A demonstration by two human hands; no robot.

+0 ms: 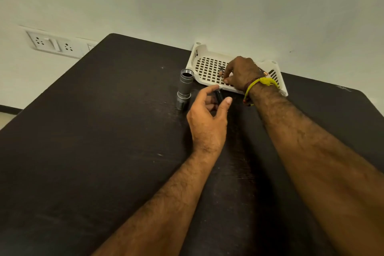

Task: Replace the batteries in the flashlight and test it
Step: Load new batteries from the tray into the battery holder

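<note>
A grey metal flashlight (184, 89) stands head-down on the dark table (104, 131), its open tail end facing up. Just right of it, my left hand (207, 118) curls around a small black cylindrical part (218, 96), held between thumb and fingers. My right hand (242, 74) reaches into the white perforated tray (205, 66), fingertips pinched at a small battery (221, 72) lying on the tray floor. Whether the battery is lifted or only touched is unclear.
The tray sits against the white wall at the table's back edge. A double wall socket (54, 44) is mounted at the left, beyond the table corner. A yellow thread band (261, 84) circles my right wrist.
</note>
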